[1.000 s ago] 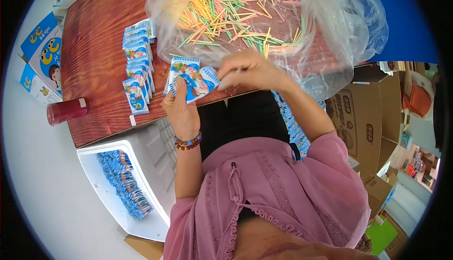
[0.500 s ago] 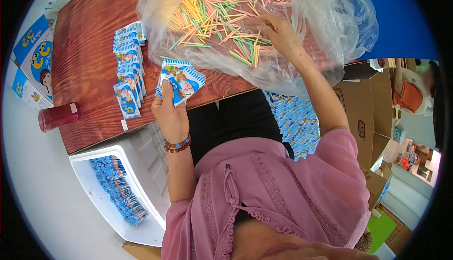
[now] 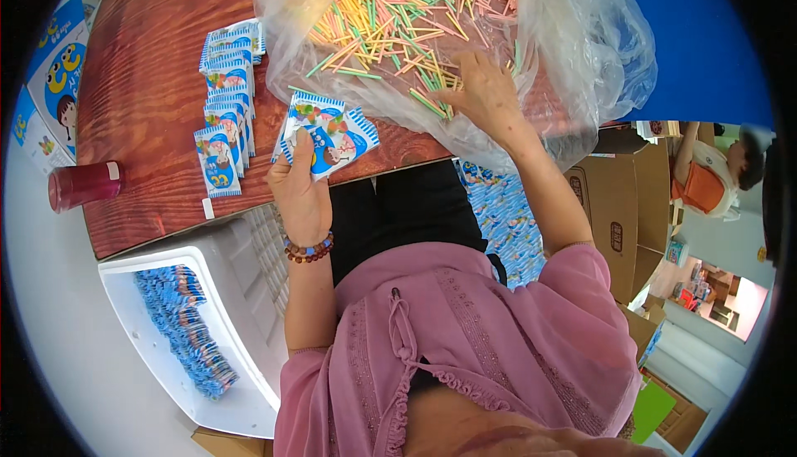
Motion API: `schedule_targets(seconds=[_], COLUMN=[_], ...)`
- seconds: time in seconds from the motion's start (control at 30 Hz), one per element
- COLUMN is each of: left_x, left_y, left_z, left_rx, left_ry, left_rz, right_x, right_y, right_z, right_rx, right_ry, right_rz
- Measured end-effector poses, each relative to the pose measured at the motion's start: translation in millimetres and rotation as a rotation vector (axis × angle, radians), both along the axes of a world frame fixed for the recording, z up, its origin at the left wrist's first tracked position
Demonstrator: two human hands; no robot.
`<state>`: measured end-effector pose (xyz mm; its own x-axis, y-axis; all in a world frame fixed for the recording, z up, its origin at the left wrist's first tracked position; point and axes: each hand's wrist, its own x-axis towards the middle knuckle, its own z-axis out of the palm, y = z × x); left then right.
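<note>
My left hand [image 3: 299, 191] pinches a few small blue-and-white printed packets [image 3: 339, 135] by their lower left side, fanned slightly apart above the table's front edge. My right hand [image 3: 490, 100] is over the near part of a clear plastic bag [image 3: 573, 58], with thumb and fingers apart. Its thumb is next to a small bunch of pink, green and yellow sticks [image 3: 429, 102]; whether it touches them is hard to tell. A large heap of the same thin sticks [image 3: 390, 13] lies farther back on the plastic.
Overlapping packets [image 3: 226, 117] form a row on the red-brown wooden table [image 3: 158, 75]. A pink cup [image 3: 83, 187] is at its left edge, near printed boxes [image 3: 62, 83]. Below stands a white bin [image 3: 266, 411] of packets. Right are cardboard boxes [image 3: 606, 216] and another person [image 3: 706, 175].
My right hand has come down and nearer, its fingers lowering toward the small bunch of sticks. The left hand still holds the packets, now fanned a little wider. The whole view has shifted slightly.
</note>
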<state>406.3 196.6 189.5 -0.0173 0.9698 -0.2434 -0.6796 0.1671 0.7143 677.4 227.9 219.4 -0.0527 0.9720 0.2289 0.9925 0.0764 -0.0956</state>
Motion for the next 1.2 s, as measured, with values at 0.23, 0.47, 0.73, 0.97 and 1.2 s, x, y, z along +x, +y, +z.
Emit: schedule_targets(seconds=[0.23, 0.47, 0.73, 0.97, 1.2], left_x=[-3, -4, -4, -3, 1], left_y=[2, 2, 3, 1, 3], left_z=[-3, -6, -7, 1, 4], left_rx=[-0.01, -0.013, -0.016, -0.019, -0.018], left_ry=[-0.026, -0.03, -0.023, -0.009, -0.022], left_rz=[-0.037, -0.025, -0.037, -0.037, -0.023], right_x=[-18, -18, -11, 5, 14], right_y=[-8, -11, -16, 9, 68], right_z=[-11, -21, -36, -16, -24], right_rx=[-0.19, -0.036, 0.058, 0.009, -0.022], right_ry=[0.013, -0.028, 0.015, 0.106, -0.138], right_rz=[-0.01, 0.164, 0.261, 0.261, 0.268])
